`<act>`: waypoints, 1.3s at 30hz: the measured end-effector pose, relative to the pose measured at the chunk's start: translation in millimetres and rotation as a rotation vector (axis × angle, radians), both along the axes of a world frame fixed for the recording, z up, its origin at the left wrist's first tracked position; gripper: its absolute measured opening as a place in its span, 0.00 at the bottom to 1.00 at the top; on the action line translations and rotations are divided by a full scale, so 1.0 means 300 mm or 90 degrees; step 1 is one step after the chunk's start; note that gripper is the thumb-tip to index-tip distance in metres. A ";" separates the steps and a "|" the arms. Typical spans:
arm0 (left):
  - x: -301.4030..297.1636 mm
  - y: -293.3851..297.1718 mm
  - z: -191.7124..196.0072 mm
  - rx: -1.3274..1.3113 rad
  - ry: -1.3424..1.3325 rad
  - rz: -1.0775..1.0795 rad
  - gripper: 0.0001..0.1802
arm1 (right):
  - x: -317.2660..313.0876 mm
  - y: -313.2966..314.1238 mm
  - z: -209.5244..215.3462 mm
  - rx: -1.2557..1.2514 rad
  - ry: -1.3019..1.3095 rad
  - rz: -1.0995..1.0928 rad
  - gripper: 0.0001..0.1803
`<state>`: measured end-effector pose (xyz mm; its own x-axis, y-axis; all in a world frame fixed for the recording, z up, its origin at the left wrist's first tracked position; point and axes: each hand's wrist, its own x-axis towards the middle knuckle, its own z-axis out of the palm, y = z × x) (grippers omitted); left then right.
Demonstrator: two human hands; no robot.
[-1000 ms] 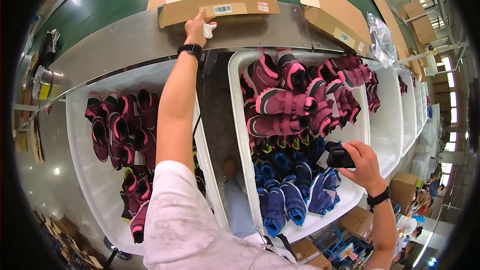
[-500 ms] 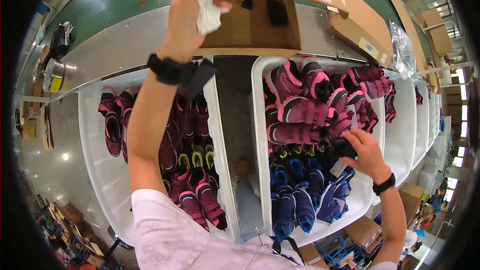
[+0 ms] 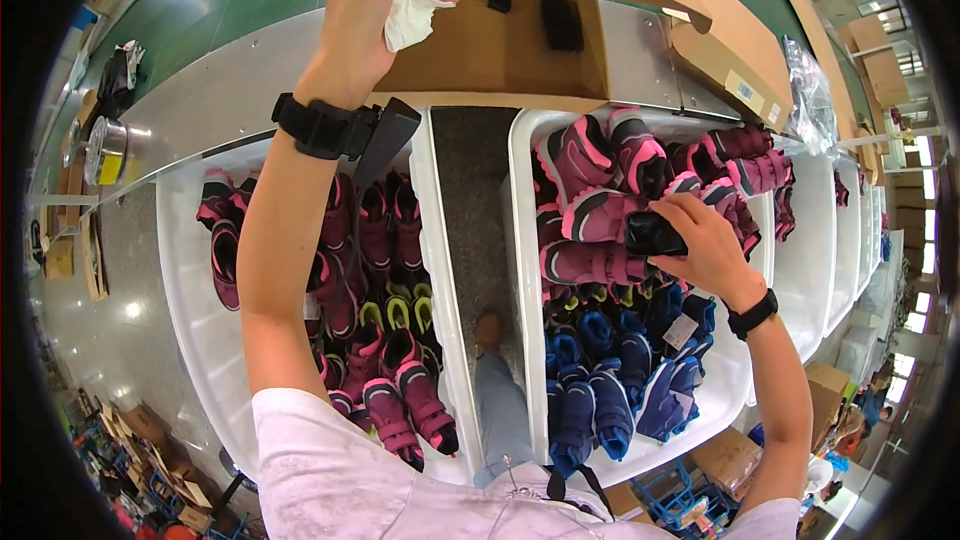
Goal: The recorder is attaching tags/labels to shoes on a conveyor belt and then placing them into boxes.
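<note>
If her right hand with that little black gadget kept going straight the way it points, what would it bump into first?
Most likely the pink shoes heaped in the white bin: the right hand points its black device at them, seemingly nearly touching, though depth is unclear.

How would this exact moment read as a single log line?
left hand: holds cardboard box flap and white paper | right hand: on pink shoes in white bin, gripping small black item

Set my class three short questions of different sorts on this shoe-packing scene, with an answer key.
1. True or false: the cardboard box under the left hand stands open.
2. What does the left hand grip with the box flap? A) white crumpled paper B) a blue shoe C) a roll of tape
3. Fill in: the right hand holds a small ____ object over the pink shoes.

Key: 1 true; 2 A; 3 black.
</note>
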<state>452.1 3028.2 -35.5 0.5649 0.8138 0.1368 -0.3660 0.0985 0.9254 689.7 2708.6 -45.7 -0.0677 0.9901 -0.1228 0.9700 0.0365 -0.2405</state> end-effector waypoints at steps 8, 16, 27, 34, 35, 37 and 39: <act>-0.053 -0.198 -0.272 -0.101 0.157 0.169 0.15 | -0.013 -0.250 0.016 0.028 0.058 -0.092 0.34; -0.401 -0.753 -0.531 -0.372 0.169 0.121 0.15 | -0.021 -0.812 0.086 0.038 0.064 -0.202 0.33; -0.547 -1.759 -0.390 -0.321 0.358 -0.011 0.14 | -0.169 -1.729 0.109 0.140 0.088 -0.323 0.33; -0.881 -2.260 -0.302 -0.284 0.435 0.086 0.12 | -0.383 -2.177 -0.078 0.153 0.181 -0.374 0.33; -0.933 -2.303 -0.271 -0.281 0.448 0.110 0.12 | -0.421 -2.201 -0.108 0.172 0.192 -0.361 0.32; -1.012 -2.385 -0.244 -0.290 0.464 0.140 0.12 | -0.504 -2.267 -0.178 0.156 0.209 -0.340 0.32; -1.056 -2.447 -0.226 -0.326 0.453 0.126 0.13 | -0.589 -2.310 -0.215 0.115 0.212 -0.330 0.30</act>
